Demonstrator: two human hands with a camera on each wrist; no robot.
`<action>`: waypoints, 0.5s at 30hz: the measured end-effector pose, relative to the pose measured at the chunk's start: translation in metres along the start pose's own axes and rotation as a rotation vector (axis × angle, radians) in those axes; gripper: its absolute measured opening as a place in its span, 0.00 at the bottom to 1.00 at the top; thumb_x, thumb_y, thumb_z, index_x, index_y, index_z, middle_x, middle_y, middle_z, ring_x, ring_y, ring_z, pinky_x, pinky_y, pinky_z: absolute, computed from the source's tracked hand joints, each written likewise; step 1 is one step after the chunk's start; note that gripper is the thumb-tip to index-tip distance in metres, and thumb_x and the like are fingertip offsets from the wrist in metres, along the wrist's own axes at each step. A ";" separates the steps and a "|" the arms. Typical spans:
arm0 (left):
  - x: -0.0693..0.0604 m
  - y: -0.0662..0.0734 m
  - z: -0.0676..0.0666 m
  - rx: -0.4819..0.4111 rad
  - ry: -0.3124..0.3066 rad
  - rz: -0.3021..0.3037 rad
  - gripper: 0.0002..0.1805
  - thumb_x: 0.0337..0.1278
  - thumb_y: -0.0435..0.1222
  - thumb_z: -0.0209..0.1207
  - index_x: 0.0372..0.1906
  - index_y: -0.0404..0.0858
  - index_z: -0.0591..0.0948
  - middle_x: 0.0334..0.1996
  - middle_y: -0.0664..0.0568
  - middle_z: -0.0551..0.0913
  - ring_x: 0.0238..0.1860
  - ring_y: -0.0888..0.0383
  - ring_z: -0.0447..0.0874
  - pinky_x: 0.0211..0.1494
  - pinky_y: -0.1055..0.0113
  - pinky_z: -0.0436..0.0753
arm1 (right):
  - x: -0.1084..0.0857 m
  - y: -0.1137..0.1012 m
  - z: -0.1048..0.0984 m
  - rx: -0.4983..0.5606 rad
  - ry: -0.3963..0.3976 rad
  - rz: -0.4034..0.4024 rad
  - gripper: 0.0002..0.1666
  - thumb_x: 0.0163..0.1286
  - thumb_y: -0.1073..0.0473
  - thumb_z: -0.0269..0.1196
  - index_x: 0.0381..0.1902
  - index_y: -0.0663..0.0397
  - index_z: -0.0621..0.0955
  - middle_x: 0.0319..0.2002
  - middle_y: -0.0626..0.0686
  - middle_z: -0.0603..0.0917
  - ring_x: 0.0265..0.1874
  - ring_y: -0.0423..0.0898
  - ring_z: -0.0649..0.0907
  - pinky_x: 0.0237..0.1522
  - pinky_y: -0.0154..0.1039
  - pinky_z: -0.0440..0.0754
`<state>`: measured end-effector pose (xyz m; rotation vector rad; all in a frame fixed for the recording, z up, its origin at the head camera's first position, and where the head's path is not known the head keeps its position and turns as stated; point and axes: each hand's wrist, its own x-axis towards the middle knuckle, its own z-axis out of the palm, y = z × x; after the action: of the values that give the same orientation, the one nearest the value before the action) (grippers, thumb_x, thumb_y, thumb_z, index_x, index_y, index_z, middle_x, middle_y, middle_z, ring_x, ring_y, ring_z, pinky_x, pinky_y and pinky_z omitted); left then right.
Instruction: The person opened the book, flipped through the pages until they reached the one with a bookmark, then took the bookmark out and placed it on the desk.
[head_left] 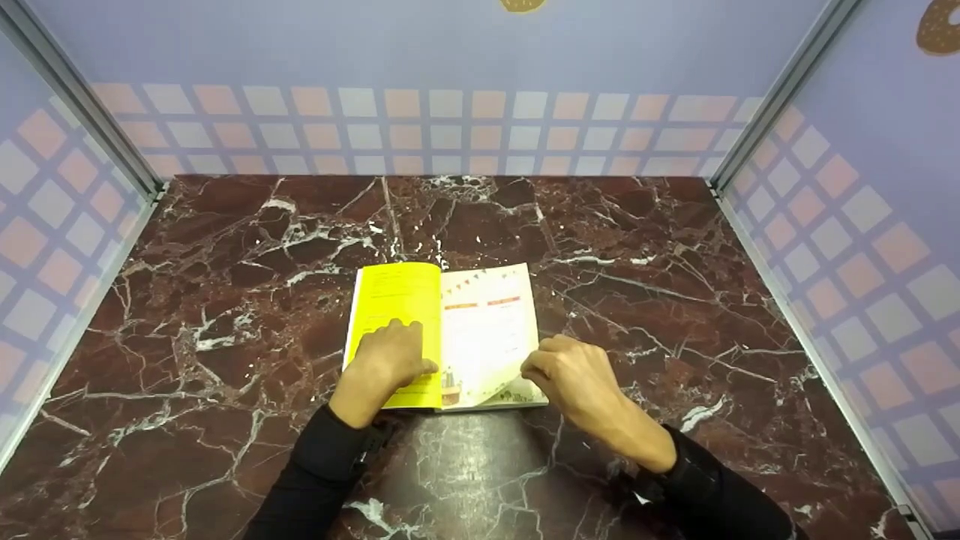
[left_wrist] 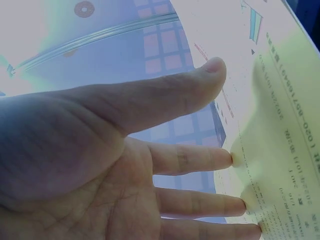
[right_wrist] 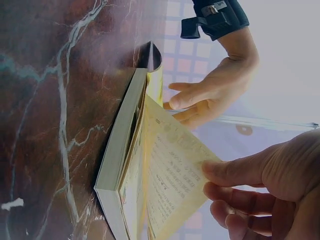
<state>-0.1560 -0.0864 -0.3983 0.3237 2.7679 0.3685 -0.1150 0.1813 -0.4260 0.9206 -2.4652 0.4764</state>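
An open book (head_left: 480, 330) lies on the marbled table, with a bright yellow page (head_left: 397, 289) on its left side and a white printed page on its right. My left hand (head_left: 390, 356) rests on the yellow page, its fingers straight and fingertips touching the paper in the left wrist view. Between thumb and index finger, my right hand (head_left: 574, 375) pinches the lower right corner of a page (right_wrist: 172, 175). That page is lifted away from the thick stack of pages (right_wrist: 120, 145) beneath it.
The dark red marbled tabletop (head_left: 637, 300) surrounds the book. Checked panels (head_left: 450, 131) stand at the back and both sides, joined by metal corner posts (head_left: 787, 90). A strap with a small device (right_wrist: 220, 20) sits on the left wrist.
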 end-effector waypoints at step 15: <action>-0.003 0.000 -0.005 0.028 0.034 0.002 0.28 0.63 0.46 0.69 0.51 0.24 0.79 0.45 0.31 0.79 0.47 0.34 0.82 0.52 0.41 0.83 | 0.002 -0.005 0.008 0.022 0.154 -0.009 0.11 0.51 0.67 0.79 0.24 0.51 0.86 0.24 0.46 0.82 0.23 0.43 0.79 0.22 0.37 0.81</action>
<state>-0.1546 -0.0886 -0.3928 0.3298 2.8081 0.3383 -0.1155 0.1728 -0.4303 0.8696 -2.3206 0.5517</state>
